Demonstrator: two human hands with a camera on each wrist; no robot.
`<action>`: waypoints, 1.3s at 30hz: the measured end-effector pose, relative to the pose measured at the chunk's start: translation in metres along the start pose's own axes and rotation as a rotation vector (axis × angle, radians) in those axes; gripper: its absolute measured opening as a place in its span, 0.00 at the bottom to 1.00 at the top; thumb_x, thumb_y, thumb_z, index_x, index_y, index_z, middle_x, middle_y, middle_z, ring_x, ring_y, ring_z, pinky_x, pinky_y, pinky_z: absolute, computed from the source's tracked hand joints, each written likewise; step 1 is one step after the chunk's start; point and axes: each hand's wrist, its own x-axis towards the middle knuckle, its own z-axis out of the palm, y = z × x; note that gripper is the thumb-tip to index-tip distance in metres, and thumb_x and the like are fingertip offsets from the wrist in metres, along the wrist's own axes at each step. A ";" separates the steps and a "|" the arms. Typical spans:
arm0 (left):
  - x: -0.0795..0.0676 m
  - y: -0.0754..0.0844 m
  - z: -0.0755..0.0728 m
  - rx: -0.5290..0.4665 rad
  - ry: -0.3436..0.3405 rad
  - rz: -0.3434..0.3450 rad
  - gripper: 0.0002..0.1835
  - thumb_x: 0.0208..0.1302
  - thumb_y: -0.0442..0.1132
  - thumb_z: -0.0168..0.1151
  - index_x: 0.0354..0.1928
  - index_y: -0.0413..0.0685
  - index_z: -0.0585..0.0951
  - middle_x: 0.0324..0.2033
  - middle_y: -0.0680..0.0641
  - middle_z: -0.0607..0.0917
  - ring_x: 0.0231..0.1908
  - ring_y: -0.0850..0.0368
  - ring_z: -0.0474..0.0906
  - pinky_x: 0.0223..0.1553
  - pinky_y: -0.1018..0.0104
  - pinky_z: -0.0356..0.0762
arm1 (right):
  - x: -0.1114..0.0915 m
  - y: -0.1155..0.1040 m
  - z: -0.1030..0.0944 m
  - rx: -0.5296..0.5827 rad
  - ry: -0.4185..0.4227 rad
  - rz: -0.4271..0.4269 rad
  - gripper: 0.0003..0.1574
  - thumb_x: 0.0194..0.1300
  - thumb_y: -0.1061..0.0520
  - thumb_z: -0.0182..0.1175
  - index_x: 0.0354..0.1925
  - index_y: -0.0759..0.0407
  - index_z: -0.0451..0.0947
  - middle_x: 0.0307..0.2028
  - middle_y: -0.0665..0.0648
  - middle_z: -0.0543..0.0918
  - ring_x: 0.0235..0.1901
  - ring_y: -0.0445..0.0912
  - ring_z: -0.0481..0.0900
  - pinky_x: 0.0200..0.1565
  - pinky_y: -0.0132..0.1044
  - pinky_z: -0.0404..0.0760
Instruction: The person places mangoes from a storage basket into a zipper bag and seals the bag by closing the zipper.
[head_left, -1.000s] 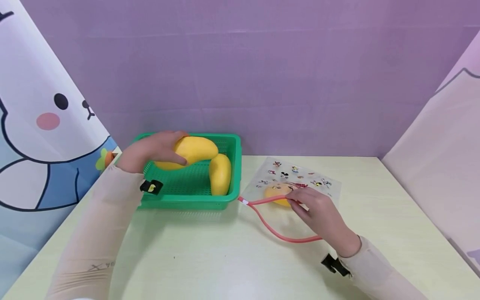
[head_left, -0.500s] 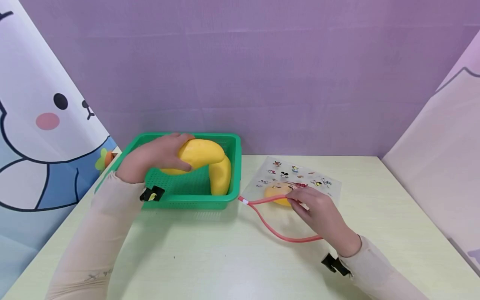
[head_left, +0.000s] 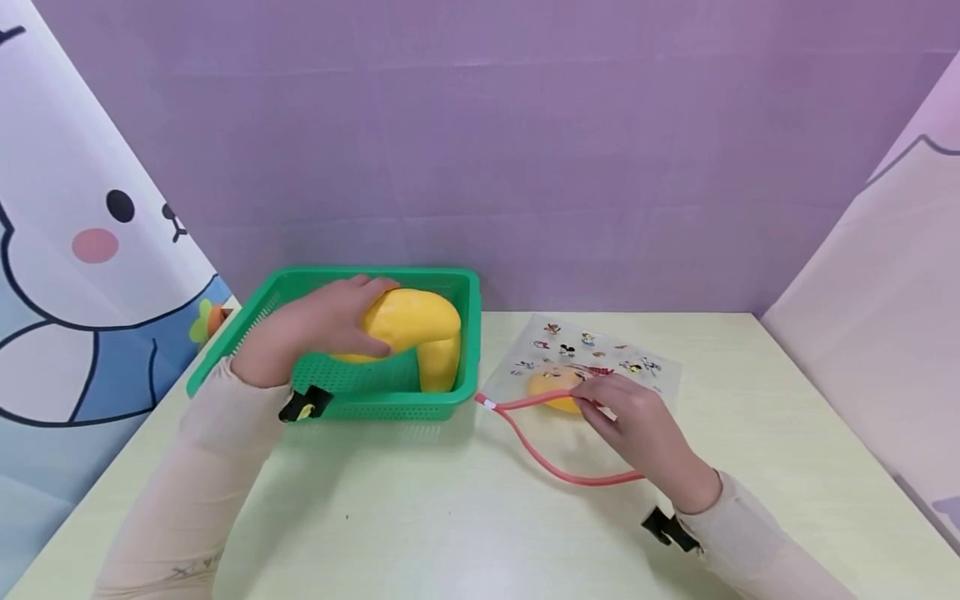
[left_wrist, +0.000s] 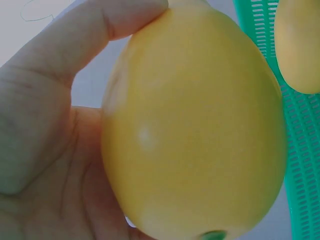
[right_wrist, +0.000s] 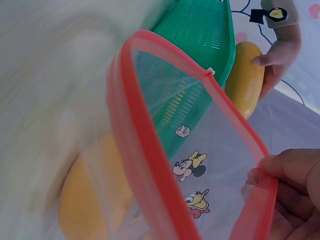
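Observation:
My left hand point(head_left: 330, 317) grips a yellow mango point(head_left: 412, 317), thumb and fingers wrapped round its left part, above the green basket point(head_left: 352, 410). In the left wrist view this mango point(left_wrist: 195, 125) fills most of the frame. A second mango point(head_left: 438, 367) is in the basket at its right side, partly hidden behind the held one. On the right, my right hand point(head_left: 637, 421) pinches the red-edged rim of a clear zip bag point(head_left: 517, 350) printed with cartoon figures. The bag's mouth stands wide. Inside the bag lies another mango point(right_wrist: 95, 195).
The basket stands on a pale table point(head_left: 420, 517) against a purple backdrop point(head_left: 480, 150). Cartoon-printed cloth point(head_left: 90, 292) rises at the left, and a pale cloth panel point(head_left: 885, 317) stands at the right.
My left hand has moved right and slightly toward me with the mango, which now covers the upper part of the mango in the basket. My right hand and the bag stay put.

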 end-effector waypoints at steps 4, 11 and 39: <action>-0.003 0.004 0.001 0.000 0.008 0.011 0.43 0.53 0.51 0.67 0.68 0.43 0.60 0.50 0.42 0.73 0.40 0.49 0.69 0.38 0.56 0.70 | -0.001 0.000 0.000 0.002 0.004 -0.003 0.18 0.40 0.70 0.73 0.33 0.59 0.84 0.31 0.51 0.85 0.32 0.43 0.82 0.32 0.29 0.80; -0.006 0.014 0.006 -0.028 0.036 0.055 0.42 0.52 0.51 0.68 0.67 0.44 0.62 0.47 0.45 0.74 0.39 0.51 0.70 0.38 0.59 0.70 | -0.001 0.001 0.000 0.005 0.018 -0.016 0.18 0.40 0.71 0.72 0.33 0.59 0.84 0.30 0.51 0.85 0.33 0.44 0.83 0.33 0.30 0.80; -0.020 0.046 0.017 -0.069 0.061 0.147 0.40 0.50 0.49 0.69 0.65 0.47 0.65 0.43 0.51 0.74 0.39 0.55 0.69 0.37 0.63 0.71 | 0.002 -0.001 0.001 0.018 0.005 -0.009 0.18 0.40 0.70 0.73 0.33 0.60 0.83 0.31 0.52 0.85 0.33 0.44 0.82 0.34 0.31 0.81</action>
